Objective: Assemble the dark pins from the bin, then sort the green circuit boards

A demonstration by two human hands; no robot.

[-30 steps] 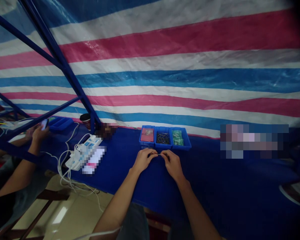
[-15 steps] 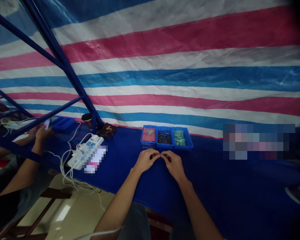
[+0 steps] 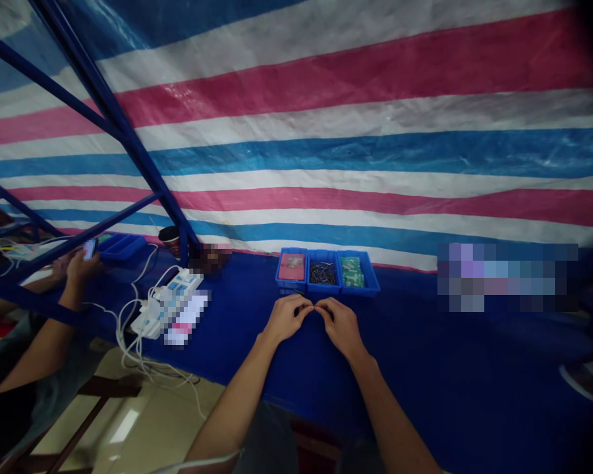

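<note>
Both of my hands meet over the blue table, just in front of three joined blue bins. My left hand (image 3: 289,317) is closed in a pinch, thumb against fingers. Opposite it, my right hand (image 3: 340,324) pinches too, its fingertips touching or nearly touching the left ones. Whatever lies between the fingertips is too small to make out. The left bin (image 3: 291,287) holds a pink piece (image 3: 290,266) with something pale on it. Dark, thin metal pieces (image 3: 322,272) fill the middle bin. Green packets (image 3: 352,271) lie in the right bin.
White power strips (image 3: 170,299) with tangled cables lie on the left, beside a blurred-out flat object (image 3: 188,318). A dark cup (image 3: 169,240) stands by the blue metal frame (image 3: 143,155). Further left, a person's hand (image 3: 82,264) holds a phone. A striped tarp (image 3: 326,151) hangs behind.
My hands stay pinched together in nearly the same place, with small finger shifts. A thin dark sliver between my fingertips earlier is now hard to see. The view shifts slightly.
</note>
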